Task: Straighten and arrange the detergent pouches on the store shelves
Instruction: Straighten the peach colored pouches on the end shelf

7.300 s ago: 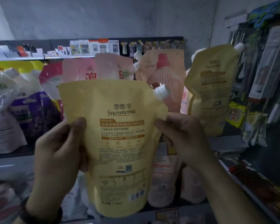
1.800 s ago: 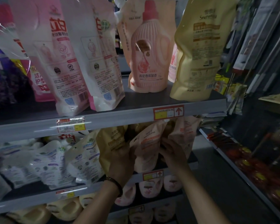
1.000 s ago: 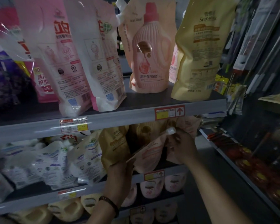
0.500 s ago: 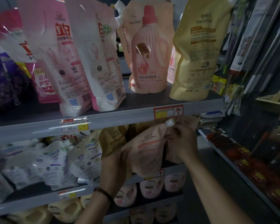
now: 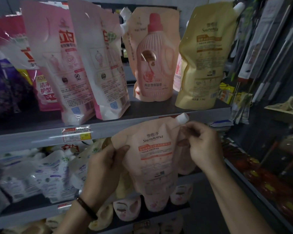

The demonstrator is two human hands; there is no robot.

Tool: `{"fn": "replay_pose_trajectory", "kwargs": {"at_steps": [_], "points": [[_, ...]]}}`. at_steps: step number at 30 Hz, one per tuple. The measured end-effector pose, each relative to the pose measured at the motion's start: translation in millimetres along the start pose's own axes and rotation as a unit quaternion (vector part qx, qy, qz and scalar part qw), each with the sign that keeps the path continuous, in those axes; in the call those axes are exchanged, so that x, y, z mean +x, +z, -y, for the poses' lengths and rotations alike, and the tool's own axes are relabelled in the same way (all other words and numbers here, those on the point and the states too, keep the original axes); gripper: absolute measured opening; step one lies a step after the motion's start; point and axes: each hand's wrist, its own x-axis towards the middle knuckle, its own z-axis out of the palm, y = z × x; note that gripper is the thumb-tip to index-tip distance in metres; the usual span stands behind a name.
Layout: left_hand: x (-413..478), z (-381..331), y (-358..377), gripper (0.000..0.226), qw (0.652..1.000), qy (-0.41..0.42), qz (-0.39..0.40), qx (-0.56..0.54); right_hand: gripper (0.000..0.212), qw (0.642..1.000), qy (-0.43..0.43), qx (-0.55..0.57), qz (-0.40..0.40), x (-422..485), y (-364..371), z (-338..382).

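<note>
A peach Snowroma detergent pouch [image 5: 156,162] with a white cap hangs upright in front of the middle shelf, held out toward me. My left hand [image 5: 107,163] pinches its upper left corner. My right hand [image 5: 204,146] pinches its upper right corner just under the white spout. On the upper shelf [image 5: 108,127] stand two pink-and-white pouches [image 5: 69,65], a peach pouch with a bottle picture [image 5: 152,58] and a yellow Snowroma pouch [image 5: 203,59].
White pouches [image 5: 46,174] lie slumped on the middle shelf at left. Purple and magenta pouches [image 5: 7,85] fill the upper shelf's left end. More pale pouches [image 5: 127,208] sit on the lowest shelf. A rack of hanging goods [image 5: 269,56] stands at right.
I have pulled the peach pouch out from the middle shelf and raised it, so it now hangs upright between both hands. Before that I held a yellow pouch.
</note>
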Motion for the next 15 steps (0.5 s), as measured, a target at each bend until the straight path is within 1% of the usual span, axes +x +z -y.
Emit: {"fn": "replay_pose_trajectory", "kwargs": {"at_steps": [2,4,7,9,11,15], "points": [[11,-7,-12,0.048,0.999,0.030,0.010,0.033,0.026,1.000,-0.001,0.004,0.002,1,-9,18],[23,-18,-26,0.059,0.997,0.034,0.021,0.068,0.024,1.000,-0.009,-0.002,-0.006,3,-18,36],[38,-43,-45,0.053,0.995,0.062,0.036,0.076,0.019,1.000,-0.015,0.014,-0.005,5,-30,65],[48,-63,-55,0.053,0.995,0.069,0.048,0.057,0.017,1.000,-0.022,0.017,-0.008,9,-36,84],[58,-80,-63,0.049,0.997,0.040,0.061,0.038,0.016,0.999,-0.029,0.016,-0.009,15,-42,99],[81,-114,-80,0.026,0.995,-0.029,0.097,-0.018,0.013,0.999,-0.044,0.028,-0.010,35,-49,130]]}}
